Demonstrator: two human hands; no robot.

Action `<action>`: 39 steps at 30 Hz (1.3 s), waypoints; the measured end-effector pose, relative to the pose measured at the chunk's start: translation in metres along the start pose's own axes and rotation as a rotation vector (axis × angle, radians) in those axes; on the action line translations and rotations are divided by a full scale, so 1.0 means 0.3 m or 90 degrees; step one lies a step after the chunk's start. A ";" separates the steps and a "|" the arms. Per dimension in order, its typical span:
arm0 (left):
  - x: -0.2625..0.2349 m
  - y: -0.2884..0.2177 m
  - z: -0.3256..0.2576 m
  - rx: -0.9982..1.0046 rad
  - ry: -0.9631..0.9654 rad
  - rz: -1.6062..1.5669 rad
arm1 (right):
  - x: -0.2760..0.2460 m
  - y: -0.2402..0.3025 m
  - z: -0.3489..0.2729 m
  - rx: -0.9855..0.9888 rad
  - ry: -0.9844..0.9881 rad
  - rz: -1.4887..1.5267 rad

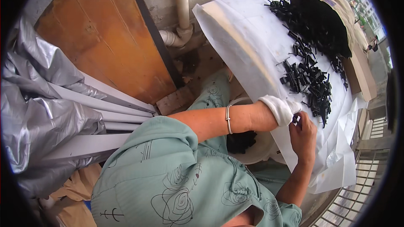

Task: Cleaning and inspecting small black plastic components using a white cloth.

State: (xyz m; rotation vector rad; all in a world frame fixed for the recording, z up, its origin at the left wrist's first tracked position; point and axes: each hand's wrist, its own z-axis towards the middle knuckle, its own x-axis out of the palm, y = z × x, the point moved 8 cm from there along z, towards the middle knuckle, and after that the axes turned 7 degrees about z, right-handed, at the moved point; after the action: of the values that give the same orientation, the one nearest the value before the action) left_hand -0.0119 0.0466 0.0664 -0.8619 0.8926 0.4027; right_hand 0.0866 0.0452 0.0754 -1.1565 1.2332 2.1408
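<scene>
My left hand [281,110], in a white glove, reaches across to the right and is closed at a small black part [296,119]. Bare fingers of my right hand [303,133] pinch the same part from the other side, so the two hands meet over the near edge of a white-covered table [248,25]. Just beyond them lies a loose heap of small black parts [309,77] with thin pins or legs. Part of the piece is hidden by the fingers. Beneath my left forearm stands a pale bucket [263,149] with black pieces [240,142] inside.
A large black mound [322,23] rises at the table's far side, beside a cardboard box [362,73]. To the left are an orange-brown wooden board [109,38], a drain pipe [182,4] and white bars [122,115] under silver sheeting [42,101]. A barred grille [351,193] is at lower right.
</scene>
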 end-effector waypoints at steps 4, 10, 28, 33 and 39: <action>0.025 0.022 -0.049 0.009 -0.044 -0.152 | -0.004 0.047 -0.020 -0.009 -0.023 0.051; 0.028 0.091 -0.083 -0.196 -0.034 -0.505 | 0.046 0.187 -0.055 -0.195 -0.086 0.108; 0.024 0.037 -0.084 -0.069 -0.147 -0.362 | 0.070 -0.010 -0.057 0.068 -0.143 0.301; 0.024 0.009 -0.075 -0.018 -0.185 -0.171 | 0.133 -0.076 -0.081 0.139 -0.207 0.408; 0.053 0.054 -0.039 -0.085 -0.182 -0.409 | 0.086 -0.096 -0.084 0.204 -0.176 0.548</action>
State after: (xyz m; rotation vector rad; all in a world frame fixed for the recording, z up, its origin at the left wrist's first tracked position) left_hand -0.0187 0.0465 0.0417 -1.1256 0.2951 0.0193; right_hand 0.1029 0.0375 0.0331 -0.1614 2.0773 2.3865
